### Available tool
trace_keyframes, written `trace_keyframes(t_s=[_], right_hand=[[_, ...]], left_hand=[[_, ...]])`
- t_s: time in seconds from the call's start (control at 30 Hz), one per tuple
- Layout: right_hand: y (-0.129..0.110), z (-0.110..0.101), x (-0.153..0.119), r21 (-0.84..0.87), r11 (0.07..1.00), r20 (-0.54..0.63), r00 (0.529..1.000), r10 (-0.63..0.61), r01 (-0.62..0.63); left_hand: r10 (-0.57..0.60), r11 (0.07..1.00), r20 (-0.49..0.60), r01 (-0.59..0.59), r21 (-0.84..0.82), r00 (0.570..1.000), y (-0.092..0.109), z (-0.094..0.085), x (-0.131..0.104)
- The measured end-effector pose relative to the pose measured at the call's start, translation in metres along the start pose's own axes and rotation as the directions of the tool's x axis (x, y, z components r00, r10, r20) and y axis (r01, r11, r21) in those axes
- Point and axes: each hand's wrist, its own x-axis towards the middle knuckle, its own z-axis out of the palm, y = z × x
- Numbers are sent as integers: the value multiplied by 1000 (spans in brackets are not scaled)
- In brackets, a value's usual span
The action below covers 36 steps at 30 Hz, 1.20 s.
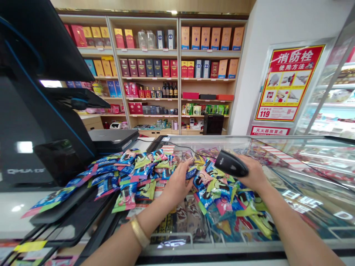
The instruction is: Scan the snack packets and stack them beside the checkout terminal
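My right hand (253,173) is wrapped round a black handheld barcode scanner (230,163), whose head points left over the packets. A thin cable runs from the scanner towards the back left. My left hand (179,180), a gold bracelet (139,231) on its wrist, closes its thumb and fingers on the edge of a small blue and yellow snack packet (193,172). To the left of that hand lies a loose pile of blue, pink and green snack packets (129,192). A second heap of snack packets (213,190) lies under the scanner, between my hands.
The packets rest on the glass top of a chest freezer (277,155), with goods visible beneath. At left stands a black checkout machine (41,129) with screens. Behind are shelves (149,51) of boxed goods; a red poster (290,83) hangs on the right wall.
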Motion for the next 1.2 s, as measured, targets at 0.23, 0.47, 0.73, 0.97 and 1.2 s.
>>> trace_keyframes(t_s=[0.23, 0.47, 0.73, 0.97, 1.2], right_hand=[[14, 0, -3, -2, 998, -89, 994, 61, -61], [12, 6, -5, 3, 1000, -22, 1000, 22, -21], [14, 10, -8, -24, 999, -6, 999, 45, -45], [13, 14, -8, -46, 999, 16, 1000, 20, -20], [18, 20, -12, -38, 999, 41, 999, 14, -12]], left_hand=[[20, 989, 91, -33, 146, 996, 18, 32, 22], [145, 979, 167, -165, 116, 975, 26, 31, 9], [-145, 857, -87, 169, 486, 986, 12, -79, -46], [-416, 569, -161, 394, 722, 895, -7, -121, -91], [-540, 513, -69, 393, 763, 839, -5, -113, -97]])
